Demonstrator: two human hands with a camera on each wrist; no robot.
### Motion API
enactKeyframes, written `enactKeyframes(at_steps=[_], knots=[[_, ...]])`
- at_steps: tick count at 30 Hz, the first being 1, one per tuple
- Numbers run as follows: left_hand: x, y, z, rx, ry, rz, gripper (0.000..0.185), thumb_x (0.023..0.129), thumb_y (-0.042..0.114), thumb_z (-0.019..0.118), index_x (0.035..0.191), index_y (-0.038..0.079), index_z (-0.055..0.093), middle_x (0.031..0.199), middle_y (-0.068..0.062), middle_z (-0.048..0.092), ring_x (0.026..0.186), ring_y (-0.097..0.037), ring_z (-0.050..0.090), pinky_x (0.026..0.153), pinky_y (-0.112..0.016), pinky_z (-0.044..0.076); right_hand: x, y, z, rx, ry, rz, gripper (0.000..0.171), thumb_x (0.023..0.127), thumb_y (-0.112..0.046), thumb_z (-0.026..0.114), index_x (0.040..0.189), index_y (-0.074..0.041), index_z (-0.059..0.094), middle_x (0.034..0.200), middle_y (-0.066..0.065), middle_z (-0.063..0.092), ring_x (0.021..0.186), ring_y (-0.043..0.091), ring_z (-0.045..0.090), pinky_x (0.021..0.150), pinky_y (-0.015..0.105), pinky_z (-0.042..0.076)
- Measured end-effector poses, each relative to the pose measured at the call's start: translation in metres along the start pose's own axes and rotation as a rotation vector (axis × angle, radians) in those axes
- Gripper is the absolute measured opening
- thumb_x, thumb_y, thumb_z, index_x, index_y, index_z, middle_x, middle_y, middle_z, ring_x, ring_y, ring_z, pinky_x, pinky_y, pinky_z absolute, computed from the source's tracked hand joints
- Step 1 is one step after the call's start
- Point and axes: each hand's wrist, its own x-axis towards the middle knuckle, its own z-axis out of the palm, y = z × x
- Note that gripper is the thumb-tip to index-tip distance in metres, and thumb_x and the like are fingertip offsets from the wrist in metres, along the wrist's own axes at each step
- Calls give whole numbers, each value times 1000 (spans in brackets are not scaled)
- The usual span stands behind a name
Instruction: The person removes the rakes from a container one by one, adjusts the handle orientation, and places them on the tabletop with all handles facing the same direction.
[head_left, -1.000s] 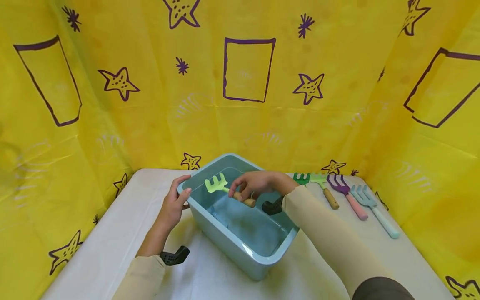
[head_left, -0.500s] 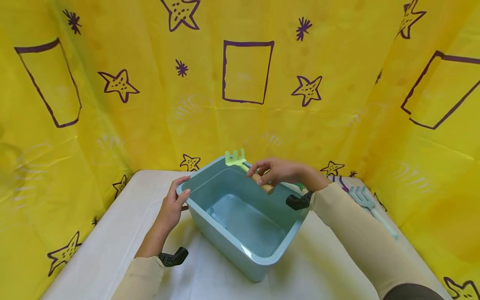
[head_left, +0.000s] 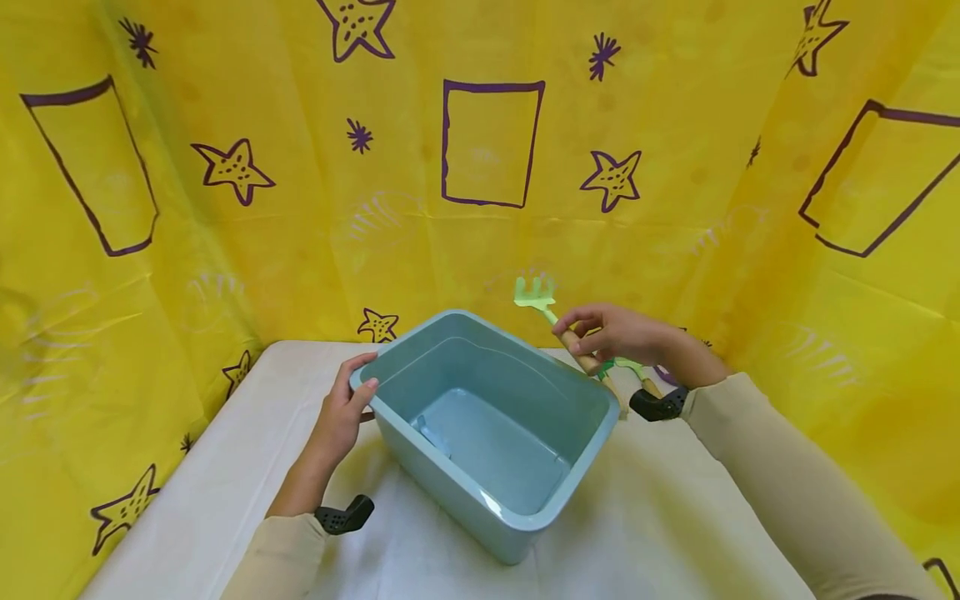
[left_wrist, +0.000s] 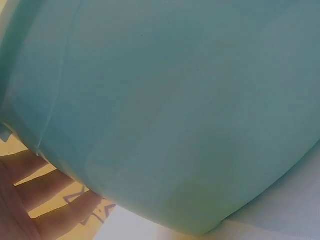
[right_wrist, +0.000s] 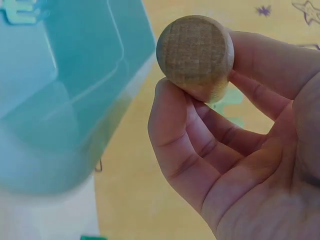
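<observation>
Right hand (head_left: 622, 333) raised, fingers (right_wrist: 172, 125) curled

Long beige sleeves on both arms, reaching to the wrists. Black camera mount strapped at each wrist: left wrist mount (head_left: 343, 515), right wrist mount (head_left: 657, 405), both matte black plastic with rounded ends. Left hand (head_left: 341, 415) and right hand (head_left: 615, 333) bare, no gloves or rings visible.

A white-covered table (head_left: 225, 492) carries a pale blue plastic bin (head_left: 450, 492) and small garden tools (head_left: 626, 367) behind it.
</observation>
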Motion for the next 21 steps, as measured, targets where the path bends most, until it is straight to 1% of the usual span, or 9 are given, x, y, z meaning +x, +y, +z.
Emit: enactKeyframes(at_steps=[4, 8, 11, 13, 16, 19, 21], knots=[[0, 1, -1, -6, -1, -3, 48, 104, 34, 43, 149, 29, 27, 151, -13, 35, 127, -42, 44, 90, -61, 46, -16, 15, -7, -22, 44, 20, 35, 92, -10, 65, 125, -4, 56, 106, 19, 53, 90, 31, 53, 73, 38, 54], [0, 0, -1, -1, -1, -3, 47, 103, 34, 43, 147, 30, 28, 150, -12, 36, 126, -42, 44, 90, -61, 47, -32, 36, -11, -15, 74, 29, 37, 91, -15, 68, 125, -4, 57, 103, 19, 52, 85, 29, 52, 72, 36, 53], [0, -1, -1, 5, 6, 2, 47, 103, 34, 43, 147, 28, 29, 150, -14, 36, 125, -43, 45, 89, -62, 47, -42, 53, -12, -4, 66, 30, 36, 92, -15, 67, 125, -3, 57, 99, 18, 51, 80, 26, 51, 68, 33, 51], [0, -1, -1, 7, 6, 3, 47, 103, 34, 43, 147, 28, 29, 150, -14, 36, 125, -43, 45, 90, -62, 46, -48, 63, -13, -1, 58, 29, 35, 93, -14, 65, 125, -2, 56, 97, 18, 50, 75, 24, 51, 64, 31, 49], [1, 0, 0, 8, 3, 6, 47, 103, 34, 43, 148, 28, 28, 150, -14, 35, 126, -43, 44, 90, -62, 46, -57, 77, -11, 15, 56, 46, 35, 94, -14, 64, 125, -1, 55, 98, 18, 51, 69, 22, 50, 58, 29, 46], [1, 0, 0, 8, 5, 2, 47, 103, 34, 43, 147, 30, 28, 151, -12, 35, 126, -42, 44, 90, -62, 46, -66, 91, -8, 37, 75, 75, 35, 94, -15, 64, 125, -2, 55, 101, 19, 51, 71, 24, 53, 61, 32, 49], [1, 0, 0, 11, 6, 1, 47, 103, 35, 43, 147, 31, 28, 151, -12, 35, 126, -42, 44, 90, -62, 46, -71, 100, -5, 53, 89, 94, 35, 93, -15, 65, 124, -3, 56, 103, 20, 50, 77, 27, 55, 66, 36, 52]])
